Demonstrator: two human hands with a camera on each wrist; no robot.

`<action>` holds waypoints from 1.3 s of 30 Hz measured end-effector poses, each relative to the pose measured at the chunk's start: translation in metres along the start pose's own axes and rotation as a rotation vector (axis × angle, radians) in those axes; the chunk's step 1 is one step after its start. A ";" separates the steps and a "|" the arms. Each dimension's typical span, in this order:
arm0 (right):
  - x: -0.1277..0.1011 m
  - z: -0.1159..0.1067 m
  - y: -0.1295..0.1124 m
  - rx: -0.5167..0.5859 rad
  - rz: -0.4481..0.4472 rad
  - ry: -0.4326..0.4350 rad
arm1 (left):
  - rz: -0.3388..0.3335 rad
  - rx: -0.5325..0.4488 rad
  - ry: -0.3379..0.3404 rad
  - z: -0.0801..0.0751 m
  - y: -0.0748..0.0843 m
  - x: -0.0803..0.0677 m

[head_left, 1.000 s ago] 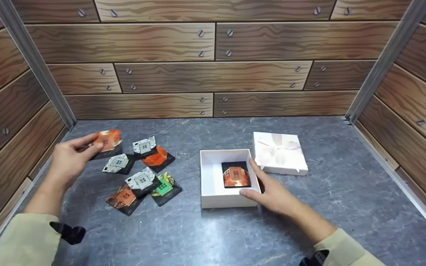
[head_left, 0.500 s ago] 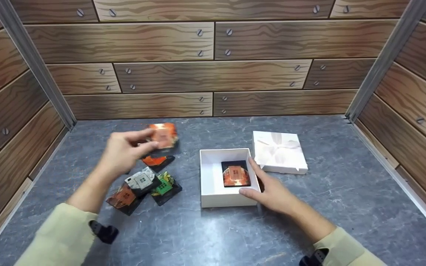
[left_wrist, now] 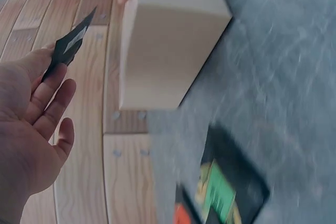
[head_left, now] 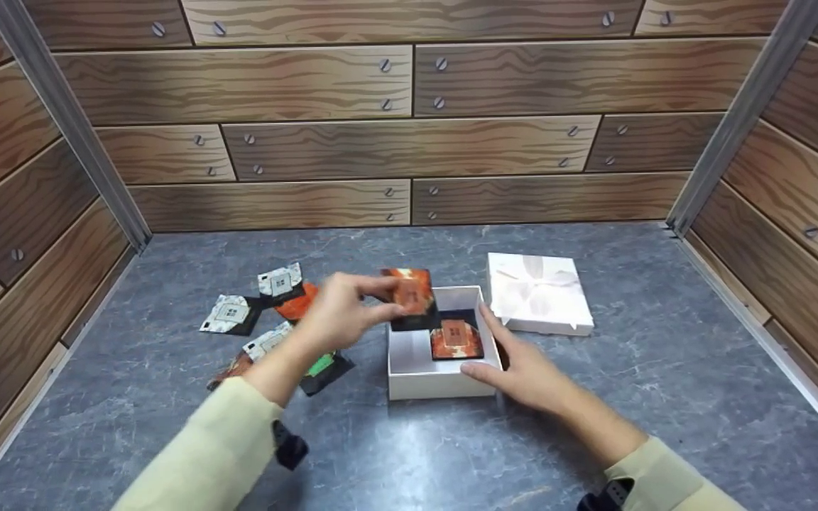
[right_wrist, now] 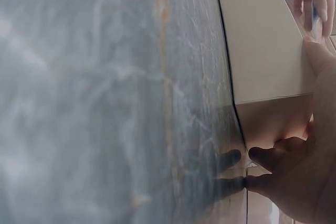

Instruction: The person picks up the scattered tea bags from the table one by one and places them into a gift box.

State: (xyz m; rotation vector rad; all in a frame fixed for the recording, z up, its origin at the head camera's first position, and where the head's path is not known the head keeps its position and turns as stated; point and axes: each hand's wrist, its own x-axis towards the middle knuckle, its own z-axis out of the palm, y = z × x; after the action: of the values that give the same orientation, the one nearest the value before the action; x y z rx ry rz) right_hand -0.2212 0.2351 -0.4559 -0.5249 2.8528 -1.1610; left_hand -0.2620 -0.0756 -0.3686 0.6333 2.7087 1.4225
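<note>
My left hand (head_left: 341, 309) pinches a flat orange-and-black sachet (head_left: 415, 294) between thumb and fingers. In the head view this sachet overlaps the back left of an open white box (head_left: 441, 387). The left wrist view shows the sachet (left_wrist: 71, 43) edge-on, with the other fingers loosely bent. Inside the box, to its right, lies another orange-and-black sachet (head_left: 457, 339). My right hand (head_left: 522, 365) grips the box's front right corner, thumb at the front rim and fingers along the right side. In the right wrist view those fingers (right_wrist: 268, 158) reach beside the box's outer wall.
Several sachets lie left of the box, among them a grey-white one (head_left: 230, 314), an orange one (head_left: 295, 305) and a green one (head_left: 327, 376), some partly behind my left arm. A white lid (head_left: 540, 294) with a ribbon bow sits behind and right. Wood-patterned walls (head_left: 409, 149) enclose the table.
My left hand has carried the orange-and-black sachet rightward from the far left, past the other sachets, to the box. The right hand and box have stayed in place.
</note>
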 end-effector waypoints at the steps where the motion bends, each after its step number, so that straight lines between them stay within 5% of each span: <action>1: 0.000 0.000 0.000 -0.001 0.003 -0.001 | 0.023 0.028 -0.011 0.005 0.000 0.003; 8: 0.001 0.000 -0.001 0.000 0.019 -0.010 | 0.135 0.102 -0.033 0.035 0.000 0.021; 23: 0.001 0.000 -0.001 -0.005 0.018 0.002 | 0.131 0.211 -0.127 0.072 -0.004 0.037; 39: 0.000 0.001 0.000 -0.002 0.000 0.016 | 0.167 0.364 -0.164 0.083 -0.007 0.043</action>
State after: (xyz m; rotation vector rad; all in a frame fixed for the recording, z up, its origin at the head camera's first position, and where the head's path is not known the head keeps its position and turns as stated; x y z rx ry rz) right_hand -0.2208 0.2344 -0.4561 -0.5181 2.8672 -1.1679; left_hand -0.2869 0.0015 -0.4152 0.9660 2.8551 0.8526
